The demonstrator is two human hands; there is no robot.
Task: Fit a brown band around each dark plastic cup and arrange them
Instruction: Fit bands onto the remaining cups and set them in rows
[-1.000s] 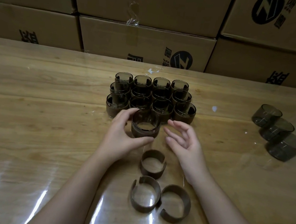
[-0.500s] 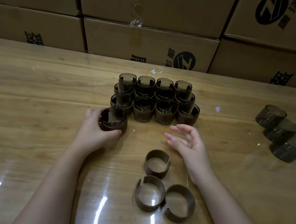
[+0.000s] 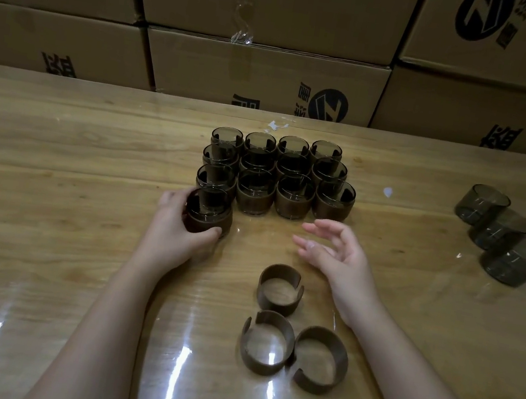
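Note:
My left hand (image 3: pixel 172 230) grips a dark banded cup (image 3: pixel 208 211) standing on the table at the near left corner of a block of several banded cups (image 3: pixel 279 174). My right hand (image 3: pixel 335 254) hovers to the right with relaxed fingers, holding nothing. Three open brown bands lie in front of me: one near band (image 3: pixel 279 289) below the right hand, and two side by side, a left band (image 3: pixel 267 341) and a right band (image 3: pixel 321 360). Three bare dark cups (image 3: pixel 502 235) lie on their sides in a row at the far right.
The wooden table (image 3: pixel 49 201) has a glossy transparent cover with light glare near me. Stacked cardboard boxes (image 3: pixel 263 73) form a wall along the table's far edge. Small white scraps (image 3: pixel 387 191) lie on the table near the cup block.
My left hand has carried the banded cup from the middle leftward to the block's near left corner. My right hand stayed about where it was, with fingers open.

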